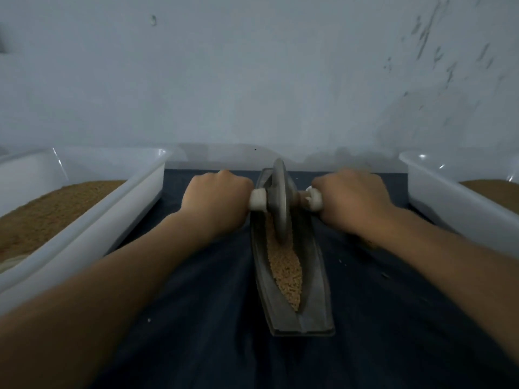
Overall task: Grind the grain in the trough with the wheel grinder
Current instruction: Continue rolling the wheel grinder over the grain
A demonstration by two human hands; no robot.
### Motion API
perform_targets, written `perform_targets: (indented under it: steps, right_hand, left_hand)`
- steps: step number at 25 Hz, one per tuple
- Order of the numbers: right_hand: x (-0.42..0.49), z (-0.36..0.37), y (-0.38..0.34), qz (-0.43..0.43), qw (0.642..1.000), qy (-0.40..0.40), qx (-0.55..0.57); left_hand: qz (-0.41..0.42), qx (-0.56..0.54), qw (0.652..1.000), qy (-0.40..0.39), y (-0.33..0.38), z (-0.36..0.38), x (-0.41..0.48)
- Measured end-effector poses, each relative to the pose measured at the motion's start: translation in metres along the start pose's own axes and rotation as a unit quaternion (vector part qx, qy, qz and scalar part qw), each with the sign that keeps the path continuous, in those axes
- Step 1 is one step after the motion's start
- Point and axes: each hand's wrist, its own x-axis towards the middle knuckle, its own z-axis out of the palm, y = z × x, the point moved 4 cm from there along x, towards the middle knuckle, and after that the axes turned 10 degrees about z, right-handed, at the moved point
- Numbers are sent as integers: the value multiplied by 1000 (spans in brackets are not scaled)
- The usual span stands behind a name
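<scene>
Grain (pixel 283 265) lies loose in the trough (pixel 317 290), trailing toward 6 o'clock. The wheel grinder (pixel 278 200) stands in it at 12, heavy and rigid, I judge. My left grip (pixel 216 197) and right grip (pixel 351 200) each wrap one white axle handle (pixel 257 200), at 9 and 3.

The wheel grinder (pixel 280 203), a grey disc on a white cross-handle, stands upright on edge between the curled fingers of the left hand (pixel 216 197) and right hand (pixel 354 200). Its rim sits in the trough (pixel 314 290), a long grey boat-shaped channel. Tan grain (pixel 285 270) fills the groove on the near side of the fingers.
</scene>
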Motion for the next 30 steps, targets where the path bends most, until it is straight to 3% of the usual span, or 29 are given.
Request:
perform_targets:
  steps: [3, 5, 11, 13, 15, 17, 19, 23, 26, 30]
  right_hand:
    - [-49, -10, 11, -68, 988, 137, -30]
    - [-43, -11, 12, -68, 990, 121, -26]
    - [25, 6, -10, 61, 998, 8, 3]
    - [11, 5, -4, 26, 1000, 9, -3]
    - [-21, 2, 3, -40, 994, 96, -18]
    - [-42, -5, 10, -49, 984, 171, -19]
    - [-36, 6, 8, -24, 989, 141, -28]
    - [22, 15, -7, 70, 997, 10, 44]
    - [11, 14, 0, 45, 998, -30, 43]
    - [-56, -5, 13, -65, 976, 208, 0]
  left_hand:
    - [87, 18, 991, 101, 6, -7, -46]
    - [93, 9, 992, 88, 0, -7, -43]
    - [-33, -14, 999, -19, -9, 9, 31]
    - [-8, -15, 1000, -20, -8, 7, 15]
    - [55, 14, 996, 64, -1, 4, -19]
    - [90, 52, 986, 133, 2, -4, -36]
    - [75, 84, 984, 138, 2, -2, -26]
    - [-27, 62, 997, 42, -2, 2, 31]
    - [24, 62, 997, 27, 1, -6, 24]
    - [92, 62, 986, 124, 9, -11, -43]
